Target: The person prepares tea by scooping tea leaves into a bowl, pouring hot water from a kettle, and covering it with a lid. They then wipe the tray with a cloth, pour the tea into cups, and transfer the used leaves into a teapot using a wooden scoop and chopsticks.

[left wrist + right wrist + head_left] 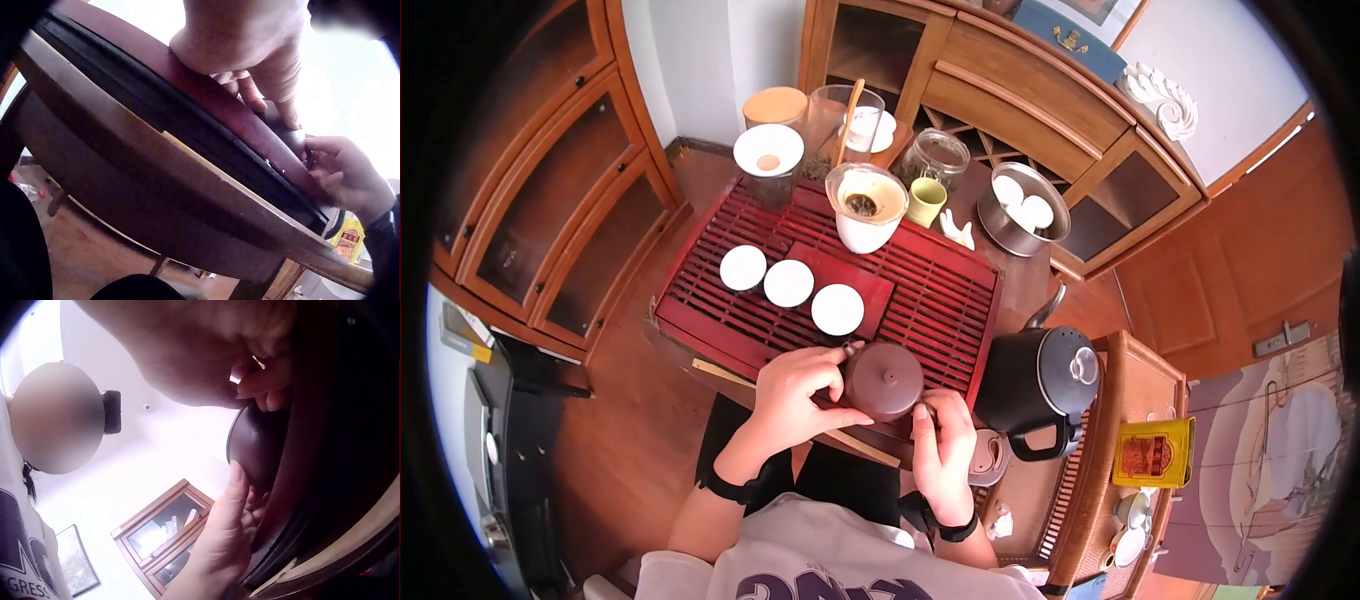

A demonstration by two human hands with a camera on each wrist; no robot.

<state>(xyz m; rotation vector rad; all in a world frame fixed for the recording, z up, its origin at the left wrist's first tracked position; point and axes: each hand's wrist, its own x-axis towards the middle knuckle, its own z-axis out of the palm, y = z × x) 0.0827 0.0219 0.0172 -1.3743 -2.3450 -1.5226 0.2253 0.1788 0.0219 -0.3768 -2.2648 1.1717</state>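
A dark brown clay teapot [884, 382] with a round knob on its lid sits at the near edge of the red slatted tea tray [940, 300]. My left hand [798, 392] holds the teapot's left side, thumb along the near wall and fingers beside the spout. On the opposite side, my right hand [945, 440] pinches the handle; the left wrist view shows its fingertips [314, 147] at the dark loop. The lid is on. Beyond the teapot, three white-lined cups [789, 285] stand in a slanted row on the tray.
A white strainer cup [867, 215] with tea leaves stands at the tray's far side, near a green cup [926, 201] and a glass jar [937, 160]. Right of the tray is a black kettle [1040, 385]. A steel bowl [1010, 235] holds white cups behind it.
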